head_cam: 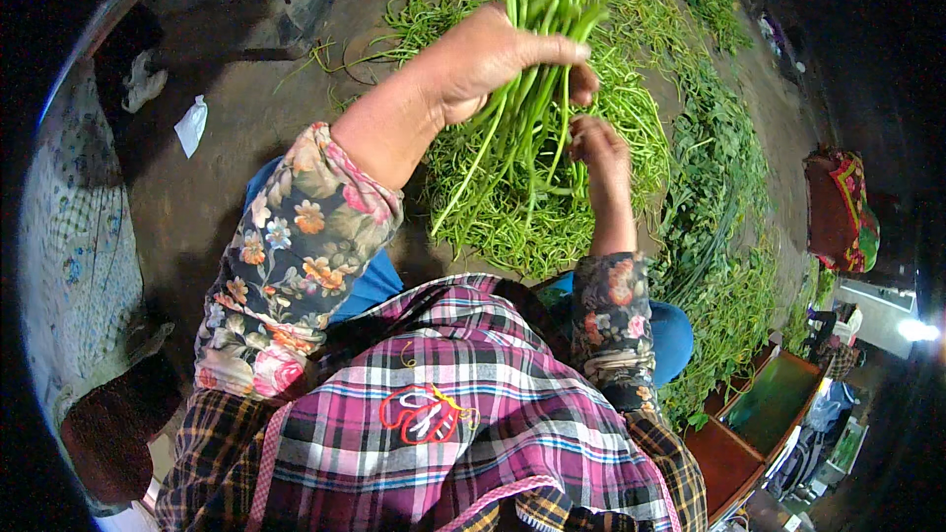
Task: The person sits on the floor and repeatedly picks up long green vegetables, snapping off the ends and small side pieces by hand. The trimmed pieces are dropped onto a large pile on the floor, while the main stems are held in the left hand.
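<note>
A bundle of long green stems [543,11] is gripped in my left hand [488,52], raised over the pile. Its blunt ends stick up above my thumb, and the thin ends hang down loosely. My right hand [602,148] is just below and to the right, fingers curled close to the hanging stems. Whether it pinches one of them cannot be made out. Under both hands a wide heap of similar green stems [510,240] is spread on the floor in front of my knees.
Leafy green vines [713,155] lie in a long band on the right. Near the lower right stands a reddish-brown wooden piece of furniture [728,469]. A white scrap [191,125] lies on the floor at left, near a patterned cloth [81,236]. A red patterned cover [850,207] is at far right.
</note>
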Demonstrator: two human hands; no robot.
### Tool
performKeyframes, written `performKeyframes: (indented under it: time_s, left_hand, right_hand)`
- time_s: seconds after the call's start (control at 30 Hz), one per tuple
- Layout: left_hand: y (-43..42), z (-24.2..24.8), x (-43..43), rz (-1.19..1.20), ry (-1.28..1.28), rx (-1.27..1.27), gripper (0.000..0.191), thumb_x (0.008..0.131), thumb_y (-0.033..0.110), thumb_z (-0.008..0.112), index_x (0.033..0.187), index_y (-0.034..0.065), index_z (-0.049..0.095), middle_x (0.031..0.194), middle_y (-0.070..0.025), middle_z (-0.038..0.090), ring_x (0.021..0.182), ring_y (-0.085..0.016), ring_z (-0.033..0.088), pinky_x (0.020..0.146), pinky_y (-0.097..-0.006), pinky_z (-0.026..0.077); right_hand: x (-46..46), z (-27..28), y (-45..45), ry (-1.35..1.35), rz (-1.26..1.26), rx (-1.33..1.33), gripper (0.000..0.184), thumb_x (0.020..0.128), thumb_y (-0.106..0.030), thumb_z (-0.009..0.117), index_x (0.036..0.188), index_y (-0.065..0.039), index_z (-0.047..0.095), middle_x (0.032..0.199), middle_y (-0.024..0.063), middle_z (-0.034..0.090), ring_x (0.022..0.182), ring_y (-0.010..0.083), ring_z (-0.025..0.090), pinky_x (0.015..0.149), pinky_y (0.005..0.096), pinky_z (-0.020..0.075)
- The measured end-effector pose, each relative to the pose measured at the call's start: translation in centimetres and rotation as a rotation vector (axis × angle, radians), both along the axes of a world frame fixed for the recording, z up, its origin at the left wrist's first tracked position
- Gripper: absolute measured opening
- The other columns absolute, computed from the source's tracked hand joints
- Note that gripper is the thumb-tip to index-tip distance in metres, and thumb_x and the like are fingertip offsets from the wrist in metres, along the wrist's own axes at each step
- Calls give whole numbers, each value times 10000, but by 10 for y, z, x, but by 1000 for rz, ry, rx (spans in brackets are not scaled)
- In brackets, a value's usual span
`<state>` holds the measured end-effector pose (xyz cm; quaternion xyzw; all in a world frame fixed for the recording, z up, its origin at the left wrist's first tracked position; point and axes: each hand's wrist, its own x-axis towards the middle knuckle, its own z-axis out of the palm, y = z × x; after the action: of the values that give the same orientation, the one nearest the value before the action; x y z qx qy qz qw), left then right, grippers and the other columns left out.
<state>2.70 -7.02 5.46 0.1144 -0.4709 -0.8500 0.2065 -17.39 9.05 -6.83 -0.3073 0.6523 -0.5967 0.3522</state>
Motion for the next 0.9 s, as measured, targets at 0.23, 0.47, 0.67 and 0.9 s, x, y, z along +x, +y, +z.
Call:
performKeyframes:
  time_s: [0.23,0.47,0.67,0.9]
  left_hand:
    - [-16,12,11,223,-20,105,156,944,145,689,933,-10,701,837,-47,680,721,-129,616,659,-285,491]
    - [-16,25,-3,313,40,80,85,917,66,706,921,-14,678,790,-62,650,692,-141,609,631,-277,495]
    - [-17,19,-3,308,52,12,78,929,61,685,894,-1,650,756,-37,630,644,-118,588,580,-254,478]
    - [-23,5,-1,298,-98,-228,142,907,106,710,939,-33,703,826,-106,718,693,-166,675,638,-285,542]
  right_hand:
    - [-4,-214,50,701,549,777,270,847,-332,647,1050,-189,755,932,162,734,847,379,700,762,435,558]
    - [19,-266,58,799,560,690,322,805,-223,715,1125,-189,739,1157,205,668,1001,383,673,880,462,546]
    - [26,-226,31,831,428,635,304,885,-352,636,958,-75,738,789,234,687,793,428,677,723,507,542]
    - [-3,-93,32,413,253,449,256,984,-210,623,1003,37,686,776,30,684,650,92,598,585,247,481]
